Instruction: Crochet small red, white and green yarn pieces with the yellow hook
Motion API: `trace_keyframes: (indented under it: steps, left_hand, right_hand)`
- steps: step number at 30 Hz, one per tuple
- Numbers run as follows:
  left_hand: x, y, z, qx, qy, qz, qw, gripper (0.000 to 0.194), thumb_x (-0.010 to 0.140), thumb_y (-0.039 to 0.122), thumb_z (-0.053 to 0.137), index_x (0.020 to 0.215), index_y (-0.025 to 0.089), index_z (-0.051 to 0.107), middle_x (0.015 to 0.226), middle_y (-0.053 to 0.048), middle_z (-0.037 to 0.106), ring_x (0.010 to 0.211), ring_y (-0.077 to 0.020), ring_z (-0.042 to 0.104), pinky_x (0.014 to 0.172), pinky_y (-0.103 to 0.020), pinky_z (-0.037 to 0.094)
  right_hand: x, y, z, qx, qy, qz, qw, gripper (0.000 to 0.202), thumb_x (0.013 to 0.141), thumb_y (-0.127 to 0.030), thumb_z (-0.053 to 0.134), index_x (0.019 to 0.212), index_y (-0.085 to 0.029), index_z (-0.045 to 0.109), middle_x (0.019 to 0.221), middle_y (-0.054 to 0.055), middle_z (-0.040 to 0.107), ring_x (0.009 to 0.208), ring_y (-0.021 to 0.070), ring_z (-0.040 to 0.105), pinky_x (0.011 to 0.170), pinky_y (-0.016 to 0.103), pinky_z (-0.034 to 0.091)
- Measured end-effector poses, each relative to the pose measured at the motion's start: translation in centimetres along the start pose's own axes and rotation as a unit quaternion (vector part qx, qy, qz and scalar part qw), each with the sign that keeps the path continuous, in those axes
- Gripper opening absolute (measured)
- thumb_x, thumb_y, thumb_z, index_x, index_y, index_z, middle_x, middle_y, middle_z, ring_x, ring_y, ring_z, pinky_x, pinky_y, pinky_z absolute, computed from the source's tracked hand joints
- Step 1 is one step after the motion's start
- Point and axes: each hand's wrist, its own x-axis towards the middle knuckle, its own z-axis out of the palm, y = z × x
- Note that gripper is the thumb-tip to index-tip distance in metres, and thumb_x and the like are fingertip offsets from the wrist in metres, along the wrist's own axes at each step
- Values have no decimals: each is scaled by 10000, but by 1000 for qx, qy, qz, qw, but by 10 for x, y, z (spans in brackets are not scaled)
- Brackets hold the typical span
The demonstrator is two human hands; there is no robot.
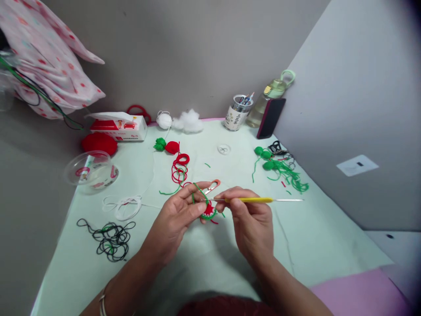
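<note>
Near the middle of the head view, my left hand [176,217] pinches a small round crochet piece [209,210], red in the centre with a white and green edge. Green yarn [200,191] runs over the fingers of that hand. My right hand [250,219] is closed around a crochet hook with a yellow handle [253,200], held level. The hook's left tip meets the upper edge of the piece, partly hidden by fingers. Just above the piece is an orange stitch marker [214,184], close to my left fingertips.
Black yarn [113,241], white yarn [126,207] and plastic tubs [98,173] lie left. Red yarn [180,166], stuffing [189,121] and a pen cup [236,115] stand behind. At right are green yarn [289,173], a phone [271,118] and a bottle [259,109].
</note>
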Motion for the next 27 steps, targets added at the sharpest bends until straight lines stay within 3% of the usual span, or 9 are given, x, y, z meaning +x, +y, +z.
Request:
trace_keyframes:
  steps: [5,8,14,23,27]
  left_hand:
    - [0,-2,-1,43,8,26,999,349,864,284,853,1210,289,804,920,-25,659,876,-163,613,757,-261,506]
    - [-1,-3,1,50,3,39,998,384,861,289,858,1239,306,792,890,-8,634,864,-155,595,764,-260,516]
    - [-5,1,5,50,31,51,997,504,852,271,866,1338,287,732,1021,-32,705,955,-176,645,752,-256,522]
    - [0,-1,2,95,62,113,987,458,854,185,822,1297,238,715,881,18,685,834,-135,628,843,-271,525]
    - [2,-1,0,110,75,121,984,435,854,178,813,1275,243,725,898,21,686,852,-137,631,839,-262,516]
  right_hand:
    - [-2,1,1,-60,10,-49,997,101,972,-295,747,967,-304,848,923,21,816,814,167,737,751,294,618]
    - [-2,3,-1,-48,-13,-38,998,123,994,-307,720,997,-309,843,972,26,823,901,181,761,804,305,635]
    - [3,8,-8,0,-42,-13,999,121,989,-356,728,1005,-287,826,916,16,788,790,157,728,756,302,617]
    - [4,4,-6,-5,-68,-15,998,127,986,-341,733,976,-272,839,891,22,764,761,143,696,720,286,568]
    - [4,3,-3,22,-24,-8,999,106,971,-337,754,950,-281,841,886,9,771,731,130,708,707,270,587]
